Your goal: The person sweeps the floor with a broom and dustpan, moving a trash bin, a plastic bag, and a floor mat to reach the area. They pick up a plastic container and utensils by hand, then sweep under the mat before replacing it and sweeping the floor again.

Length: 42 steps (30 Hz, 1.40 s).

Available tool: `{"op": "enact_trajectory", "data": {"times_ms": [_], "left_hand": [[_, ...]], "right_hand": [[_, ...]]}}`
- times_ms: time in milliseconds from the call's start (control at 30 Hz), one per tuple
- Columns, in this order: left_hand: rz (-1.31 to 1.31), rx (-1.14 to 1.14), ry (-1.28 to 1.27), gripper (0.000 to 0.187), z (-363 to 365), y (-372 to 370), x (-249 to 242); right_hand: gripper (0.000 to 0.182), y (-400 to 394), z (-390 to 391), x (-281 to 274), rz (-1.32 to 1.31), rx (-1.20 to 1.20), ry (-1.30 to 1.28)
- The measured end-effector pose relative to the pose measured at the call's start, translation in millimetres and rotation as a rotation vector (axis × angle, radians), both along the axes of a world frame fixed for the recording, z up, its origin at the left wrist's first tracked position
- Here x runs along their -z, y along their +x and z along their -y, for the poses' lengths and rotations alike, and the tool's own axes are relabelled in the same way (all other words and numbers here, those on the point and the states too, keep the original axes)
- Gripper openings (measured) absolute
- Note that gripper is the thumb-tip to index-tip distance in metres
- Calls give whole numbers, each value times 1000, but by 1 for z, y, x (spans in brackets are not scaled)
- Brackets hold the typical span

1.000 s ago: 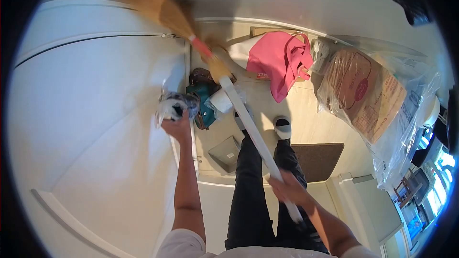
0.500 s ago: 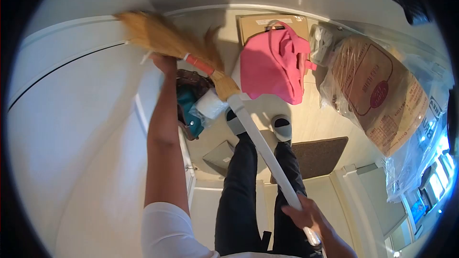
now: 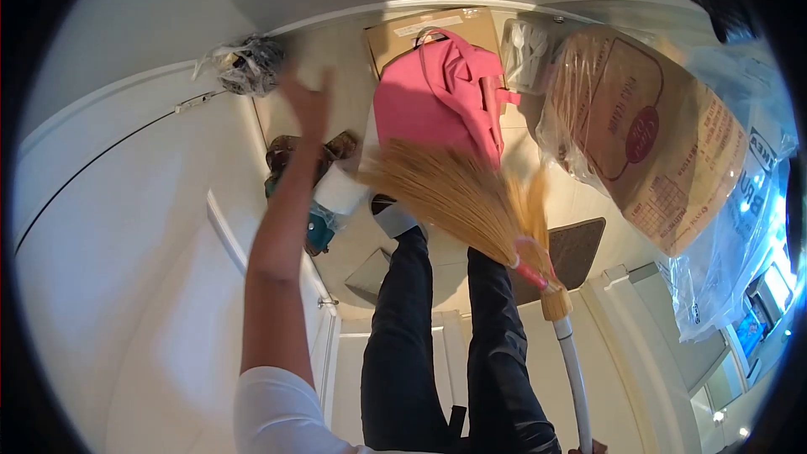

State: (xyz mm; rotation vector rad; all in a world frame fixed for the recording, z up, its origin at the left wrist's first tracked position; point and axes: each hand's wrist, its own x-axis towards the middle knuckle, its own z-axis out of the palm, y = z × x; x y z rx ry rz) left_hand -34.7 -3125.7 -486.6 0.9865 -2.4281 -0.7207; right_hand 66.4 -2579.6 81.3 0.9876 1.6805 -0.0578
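A broom [image 3: 445,189] with straw bristles, a red band and a white handle slants across my right leg, its bristles over the lower part of a pink bag [image 3: 429,101]. At the bottom edge, my right hand [image 3: 598,447] is closed around the handle, mostly out of view. My left hand [image 3: 309,105] reaches forward, slightly blurred, with fingers apart and nothing in them. Just beyond its fingers, a crumpled plastic bag [image 3: 250,65] with something dark inside lies by the wall. Below the hand are a white roll [image 3: 340,191] in plastic and a patterned brown and teal bag [image 3: 318,231].
A cardboard box [image 3: 475,27] stands behind the pink bag, beside a clear container [image 3: 528,52] of white utensils. To the right is a large brown paper bag [image 3: 630,118] in plastic. A dark mat [image 3: 576,248] lies near my feet; a white door [image 3: 126,244] is at left.
My right hand has drawn the broom back, swinging its bristles from the far left toward my legs. My left hand has come away from the bristles and opened. The plastic bag now shows.
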Motion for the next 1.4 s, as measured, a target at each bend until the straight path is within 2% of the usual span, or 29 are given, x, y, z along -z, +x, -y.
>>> {"op": "enact_trajectory", "data": {"times_ms": [33,67,133,167,233,267,333,400,467,533,567,633,667,733,867,933,967,1033,1167,1233,1267,1333,1400], "left_hand": [[4,178,268,88,-39,-16,-12],[87,336,290,88,-71,-27,-13],[332,370,181,91,-118,-45,-20],[334,379,178,91,-129,-50,-17],[544,163,224,79,-144,-58,-12],[547,168,224,79,-148,-55,-7],[583,311,689,56,-145,-41,6],[360,257,884,27,-145,-15,-5],[273,53,1321,25,-137,6,-34],[21,-97,1648,28,-119,39,-29],[25,-91,1646,28,-115,49,-28],[-534,-228,1807,38,-112,63,-27],[-530,-229,1809,38,-115,62,-26],[-823,-462,1956,44,-117,53,-18],[-957,-459,1895,48,-162,26,14],[-781,-641,2052,55,-189,26,50],[-781,-641,2053,55,-201,18,51],[-666,-993,2084,59,-220,0,44],[-730,-857,2169,64,-227,-26,40],[-865,-798,2119,62,-220,-32,51],[-867,-804,2121,62,-215,-32,52],[-855,-698,1969,59,-202,-30,53],[-809,-667,1987,56,-195,-28,50]], "right_hand": [[22,2,0,0,18,28,42],[20,6,0,1,37,58,85],[16,16,-9,6,32,68,91],[17,21,-15,10,18,107,65],[24,26,-29,20,-12,176,11],[24,27,-34,23,-10,181,12],[26,31,-44,27,-28,347,39],[29,39,-57,29,-31,368,18],[29,43,-66,31,-30,306,-30],[28,48,-76,36,-30,314,-43],[28,51,-80,38,-27,316,-55],[27,47,-77,46,-10,286,-65],[26,46,-78,49,4,248,-73],[25,56,-88,52,-19,272,-88],[24,79,-109,55,-53,309,-115],[24,75,-105,56,-35,254,-132],[24,81,-108,54,-30,243,-138],[25,78,-106,53,-12,265,-127],[34,68,-95,54,-21,240,-142],[35,72,-97,55,-50,187,-160],[35,73,-96,54,-69,139,-180],[34,70,-91,55,-102,139,-155],[32,69,-89,56,-138,143,-133]]}}
